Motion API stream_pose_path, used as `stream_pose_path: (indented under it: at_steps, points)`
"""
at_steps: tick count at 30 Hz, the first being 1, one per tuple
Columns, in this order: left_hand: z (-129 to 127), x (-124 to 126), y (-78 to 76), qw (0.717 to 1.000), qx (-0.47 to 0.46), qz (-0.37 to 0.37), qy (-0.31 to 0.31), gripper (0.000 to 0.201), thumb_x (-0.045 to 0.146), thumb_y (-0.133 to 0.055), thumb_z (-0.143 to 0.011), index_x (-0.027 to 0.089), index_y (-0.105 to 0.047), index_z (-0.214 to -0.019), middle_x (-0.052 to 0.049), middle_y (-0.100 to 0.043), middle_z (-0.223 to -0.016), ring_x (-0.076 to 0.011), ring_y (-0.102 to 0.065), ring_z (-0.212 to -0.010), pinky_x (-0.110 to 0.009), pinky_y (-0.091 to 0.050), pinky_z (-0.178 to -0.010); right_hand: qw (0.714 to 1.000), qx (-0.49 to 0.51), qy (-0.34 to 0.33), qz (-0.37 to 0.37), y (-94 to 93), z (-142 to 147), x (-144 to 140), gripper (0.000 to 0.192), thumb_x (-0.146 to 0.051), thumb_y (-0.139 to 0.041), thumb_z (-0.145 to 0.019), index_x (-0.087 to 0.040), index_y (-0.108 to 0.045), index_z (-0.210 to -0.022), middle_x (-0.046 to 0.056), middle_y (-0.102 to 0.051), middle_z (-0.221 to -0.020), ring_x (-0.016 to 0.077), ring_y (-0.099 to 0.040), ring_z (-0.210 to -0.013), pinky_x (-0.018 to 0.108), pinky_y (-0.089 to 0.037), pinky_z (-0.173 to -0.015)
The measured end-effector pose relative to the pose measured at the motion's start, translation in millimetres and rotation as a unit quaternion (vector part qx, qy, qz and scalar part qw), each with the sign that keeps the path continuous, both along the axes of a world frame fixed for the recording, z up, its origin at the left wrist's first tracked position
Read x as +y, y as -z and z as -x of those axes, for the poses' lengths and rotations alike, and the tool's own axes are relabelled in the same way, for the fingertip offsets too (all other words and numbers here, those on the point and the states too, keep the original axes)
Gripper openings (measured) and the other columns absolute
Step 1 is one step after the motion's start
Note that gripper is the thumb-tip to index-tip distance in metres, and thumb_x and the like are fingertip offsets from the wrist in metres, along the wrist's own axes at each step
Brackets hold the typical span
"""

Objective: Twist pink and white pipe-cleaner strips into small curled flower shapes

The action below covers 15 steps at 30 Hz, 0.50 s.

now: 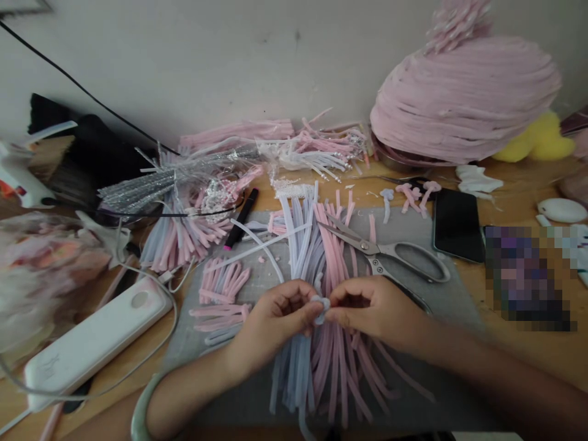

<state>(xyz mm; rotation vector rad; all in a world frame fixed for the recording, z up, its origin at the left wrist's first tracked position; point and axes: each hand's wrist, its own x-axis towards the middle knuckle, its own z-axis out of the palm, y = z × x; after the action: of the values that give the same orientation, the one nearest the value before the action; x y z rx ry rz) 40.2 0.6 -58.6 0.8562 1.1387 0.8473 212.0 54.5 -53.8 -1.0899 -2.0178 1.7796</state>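
My left hand [278, 311] and my right hand [383, 311] meet above the middle of the grey mat [427, 355]. Between their fingertips is a small pale blue pipe cleaner [322, 310], bent into a curled, looped shape. Both thumbs and forefingers pinch it from opposite sides. Beneath the hands lie long blue pipe cleaners [291, 373] and, to their right, pink pipe cleaners [337, 373]. Metal scissors [374, 250] rest partly spread just beyond my right hand. Short folded pink bundles [225, 282] sit left of my left hand.
A white power bank [98, 343] with a cable lies left. A black marker [242, 217] and silver tinsel stems [138, 190] are behind. Finished-looking small pipe cleaner pieces [408, 199], a phone [458, 223] and a large pink bundle [463, 101] stand at the right.
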Motion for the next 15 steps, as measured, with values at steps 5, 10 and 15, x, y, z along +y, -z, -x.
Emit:
stream_pose_path:
  at_steps: [5, 10, 15]
  points:
    - [0.6, -0.4, -0.2, 0.999, 0.019, -0.034, -0.030, 0.016, 0.029, -0.061, -0.072, 0.013, -0.060, -0.075, 0.003, -0.054, -0.055, -0.0078, -0.049, -0.051, -0.020, -0.040, -0.054, 0.984, 0.051, 0.023, 0.167, 0.9, 4.8, 1.7, 0.026, -0.039, -0.058, -0.074, -0.014, -0.056, -0.070, -0.003, -0.052, -0.055, 0.0071, -0.049, -0.047, 0.019, -0.039, -0.046]
    - [1.7, 0.8, -0.6, 0.998, -0.005, -0.019, -0.057, 0.018, 0.032, -0.057, -0.076, 0.014, -0.056, -0.074, 0.002, -0.056, -0.052, -0.0093, -0.051, -0.051, -0.021, -0.039, -0.056, 0.992, 0.076, 0.063, 0.083, 2.7, 8.6, -4.5, 0.020, -0.034, -0.054, -0.078, -0.015, -0.056, -0.072, -0.002, -0.053, -0.060, 0.0077, -0.050, -0.055, 0.020, -0.041, -0.053]
    - [1.5, 0.4, -0.9, 0.997, -0.054, 0.020, -0.042, 0.023, 0.033, -0.058, -0.075, 0.013, -0.054, -0.067, 0.002, -0.052, -0.055, -0.0071, -0.046, -0.047, -0.019, -0.034, -0.049, 0.996, 0.067, 0.050, 0.010, 1.4, 8.0, -5.8, 0.019, -0.032, -0.052, -0.080, -0.015, -0.059, -0.074, -0.001, -0.056, -0.063, 0.0093, -0.050, -0.058, 0.020, -0.041, -0.055]
